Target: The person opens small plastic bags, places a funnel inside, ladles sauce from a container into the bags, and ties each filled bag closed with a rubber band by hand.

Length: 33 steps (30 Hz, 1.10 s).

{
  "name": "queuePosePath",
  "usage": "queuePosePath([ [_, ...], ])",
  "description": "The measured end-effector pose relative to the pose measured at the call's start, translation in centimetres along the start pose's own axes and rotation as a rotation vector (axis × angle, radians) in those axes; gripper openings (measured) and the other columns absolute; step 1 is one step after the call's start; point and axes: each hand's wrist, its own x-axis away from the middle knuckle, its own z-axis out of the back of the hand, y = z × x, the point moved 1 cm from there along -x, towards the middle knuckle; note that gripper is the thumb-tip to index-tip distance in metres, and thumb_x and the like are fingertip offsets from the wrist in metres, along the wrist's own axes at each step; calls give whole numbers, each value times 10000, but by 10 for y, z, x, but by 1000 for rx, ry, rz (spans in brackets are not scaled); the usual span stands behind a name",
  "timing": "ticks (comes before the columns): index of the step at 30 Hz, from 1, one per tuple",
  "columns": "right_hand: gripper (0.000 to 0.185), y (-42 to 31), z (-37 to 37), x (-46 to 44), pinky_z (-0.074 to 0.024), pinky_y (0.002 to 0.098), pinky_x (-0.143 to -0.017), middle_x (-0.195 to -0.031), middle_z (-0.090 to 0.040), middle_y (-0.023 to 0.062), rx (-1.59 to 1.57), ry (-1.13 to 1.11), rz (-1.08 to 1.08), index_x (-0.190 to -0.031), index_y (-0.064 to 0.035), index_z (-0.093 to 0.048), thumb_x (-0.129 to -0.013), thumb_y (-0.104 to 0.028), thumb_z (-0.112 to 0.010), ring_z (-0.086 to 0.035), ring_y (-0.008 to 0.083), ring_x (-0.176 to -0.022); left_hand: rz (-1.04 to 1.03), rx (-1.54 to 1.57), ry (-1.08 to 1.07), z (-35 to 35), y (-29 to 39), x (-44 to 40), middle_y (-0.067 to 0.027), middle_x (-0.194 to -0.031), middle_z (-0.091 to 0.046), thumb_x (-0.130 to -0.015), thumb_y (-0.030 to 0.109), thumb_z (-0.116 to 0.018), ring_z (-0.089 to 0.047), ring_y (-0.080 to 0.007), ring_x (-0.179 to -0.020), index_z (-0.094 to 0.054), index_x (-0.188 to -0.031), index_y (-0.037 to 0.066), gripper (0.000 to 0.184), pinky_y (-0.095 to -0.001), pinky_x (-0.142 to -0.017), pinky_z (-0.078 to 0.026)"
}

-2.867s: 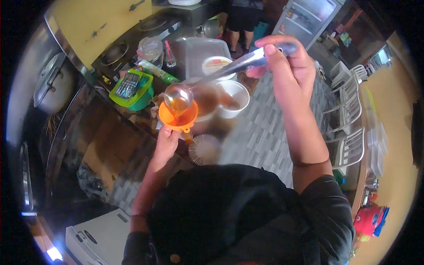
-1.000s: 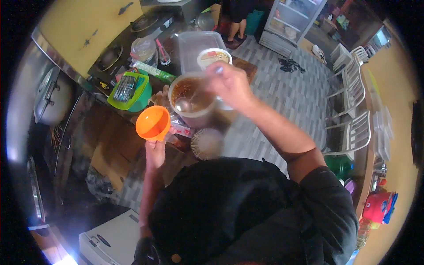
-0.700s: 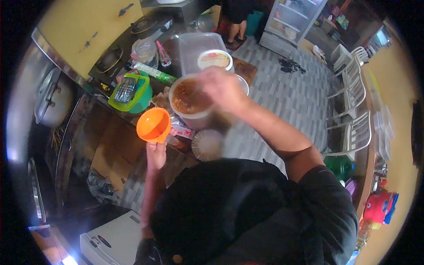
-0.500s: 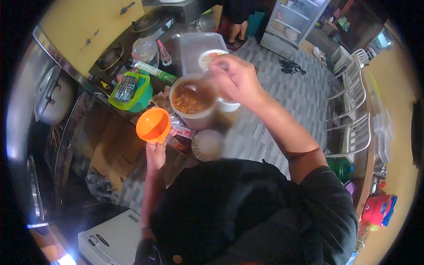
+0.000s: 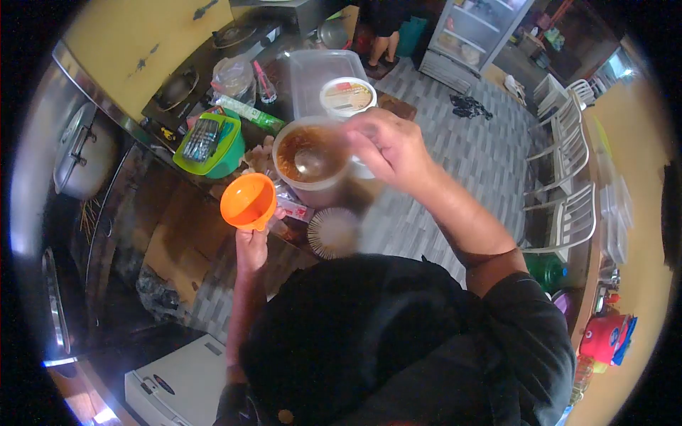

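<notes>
My left hand (image 5: 252, 245) is closed below an orange funnel (image 5: 249, 201), whose wide mouth faces up; whatever is under the funnel is hidden by the hand. Over the right rim of a clear tub (image 5: 323, 193) of brown liquid with bits in it, my right hand (image 5: 387, 145) grips a ladle. The ladle's round bowl (image 5: 310, 164) is in the liquid, and its handle is blurred and mostly hidden by the hand. A white bowl, partly covered by my right hand, sits beside the tub.
Behind the tub are a lidded white container (image 5: 348, 97) and a clear plastic box (image 5: 312, 67). A green basket (image 5: 229, 153) stands left. White chairs (image 5: 568, 213) line the right side. A person's legs (image 5: 383, 50) show at the back, near a glass-door fridge (image 5: 472, 32).
The ladle has gone from above the funnel down into the tub, where its bowl shifts about. My right hand has come lower and left. The funnel has moved left and slightly down with my left hand.
</notes>
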Motion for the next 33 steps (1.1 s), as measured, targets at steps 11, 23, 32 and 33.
queuePosePath([
  [11,99,51,-23,5,-455,212,-487,-715,-566,42,-345,256,-657,-896,3,-513,-862,-55,-440,-593,102,-582,90,-240,-35,10,2,0,-102,-1022,-589,-903,121,-453,-578,-184,-914,-485,-1124,-1,255,-291,-819,-431],
  [23,126,83,7,-5,-481,240,-498,-798,-559,85,-585,445,-750,-909,-10,-510,-869,-103,-435,-578,149,-562,145,-333,29,0,-7,-5,-70,-1001,-597,-888,67,-445,-562,-154,-930,-524,-1076,-5,216,-276,-835,-413],
  [32,134,37,46,-35,-469,256,-509,-906,-568,80,-622,494,-623,-915,-24,-518,-869,-132,-454,-579,161,-570,183,-269,-78,-27,-15,-22,-66,-954,-613,-896,92,-437,-565,-151,-908,-554,-1021,-2,196,-282,-820,-423],
  [33,135,31,48,-37,-468,256,-504,-891,-571,83,-625,482,-584,-913,-20,-521,-867,-130,-457,-582,162,-565,184,-268,-79,-31,-15,-23,-66,-954,-613,-896,92,-437,-565,-151,-908,-554,-1021,-2,196,-282,-820,-423],
])
